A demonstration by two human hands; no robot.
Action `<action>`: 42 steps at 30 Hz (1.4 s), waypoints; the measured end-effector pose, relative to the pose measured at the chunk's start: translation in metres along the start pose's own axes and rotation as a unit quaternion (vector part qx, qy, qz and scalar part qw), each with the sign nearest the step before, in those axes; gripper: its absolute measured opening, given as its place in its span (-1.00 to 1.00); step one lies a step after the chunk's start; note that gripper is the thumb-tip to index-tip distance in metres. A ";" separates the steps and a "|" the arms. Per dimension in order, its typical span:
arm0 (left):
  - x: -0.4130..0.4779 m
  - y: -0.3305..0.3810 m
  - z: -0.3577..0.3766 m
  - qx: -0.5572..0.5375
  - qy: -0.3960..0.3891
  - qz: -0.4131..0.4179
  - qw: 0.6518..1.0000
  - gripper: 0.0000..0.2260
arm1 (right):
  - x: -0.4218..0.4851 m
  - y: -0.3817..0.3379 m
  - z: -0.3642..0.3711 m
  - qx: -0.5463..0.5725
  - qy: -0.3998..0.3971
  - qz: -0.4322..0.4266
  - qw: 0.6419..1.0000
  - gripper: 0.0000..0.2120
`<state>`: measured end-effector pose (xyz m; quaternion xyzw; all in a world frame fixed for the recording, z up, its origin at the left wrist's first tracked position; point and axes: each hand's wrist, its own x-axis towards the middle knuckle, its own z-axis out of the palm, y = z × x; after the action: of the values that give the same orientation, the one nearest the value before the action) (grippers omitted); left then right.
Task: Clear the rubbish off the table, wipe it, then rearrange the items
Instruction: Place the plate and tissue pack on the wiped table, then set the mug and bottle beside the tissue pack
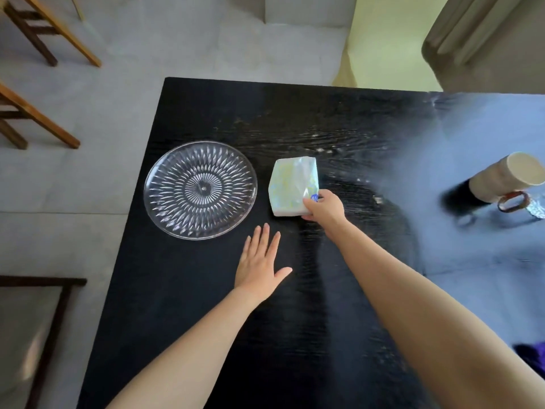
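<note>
A pale tissue pack (292,184) with yellow and blue print lies on the black table (206,320), right of a round cut-glass plate (200,190). My right hand (324,206) grips the pack's near right corner, thumb on top. My left hand (259,264) is flat with fingers spread, just below the plate and the pack, holding nothing. A stack of paper cups (507,178) leans at the right edge of view. Beside it are a red-rimmed ring-shaped object (513,202) and a bit of crumpled foil (535,209).
Wooden chair legs (35,33) stand on the grey floor at the upper left, and a dark frame (53,320) sits at the lower left. A purple item (530,355) shows at the right edge. The plate lies close to the table's left edge.
</note>
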<state>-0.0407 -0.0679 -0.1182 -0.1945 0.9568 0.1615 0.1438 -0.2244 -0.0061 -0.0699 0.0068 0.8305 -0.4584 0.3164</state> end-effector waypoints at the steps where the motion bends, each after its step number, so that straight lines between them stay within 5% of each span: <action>1: 0.000 -0.001 0.002 0.012 0.001 0.001 1.000 -0.28 | 0.001 0.001 0.002 -0.047 0.005 -0.010 0.999 -0.72; 5: 0.000 -0.001 0.004 0.032 -0.004 -0.002 0.999 -0.28 | 0.005 0.006 0.003 -0.280 0.058 -0.052 0.957 -0.62; 15: 0.002 0.010 -0.013 0.050 -0.062 -0.020 0.997 -0.28 | 0.000 0.008 -0.025 -0.244 -0.035 -0.037 0.969 -0.46; 20: 0.012 0.025 -0.052 0.071 -0.174 -0.049 0.981 -0.34 | -0.021 -0.004 -0.062 -0.413 -0.092 0.000 0.906 -0.81; 26: 0.024 0.063 -0.119 0.095 -0.281 0.069 0.953 -0.49 | -0.063 -0.022 -0.124 -0.496 -0.126 0.017 0.859 -0.78; 38: 0.082 0.240 -0.177 0.110 -0.237 0.224 0.939 -0.49 | -0.114 0.000 -0.299 -0.383 -0.052 0.125 0.914 -0.59; 42: 0.118 0.299 -0.160 0.056 -0.204 0.209 0.955 -0.41 | -0.091 0.027 -0.352 -0.371 -0.007 0.129 0.919 -0.60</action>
<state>-0.3045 0.0964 0.0625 0.0550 0.9337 0.1704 0.3099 -0.3262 0.3049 0.0917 -0.0071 0.9306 -0.0723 0.3587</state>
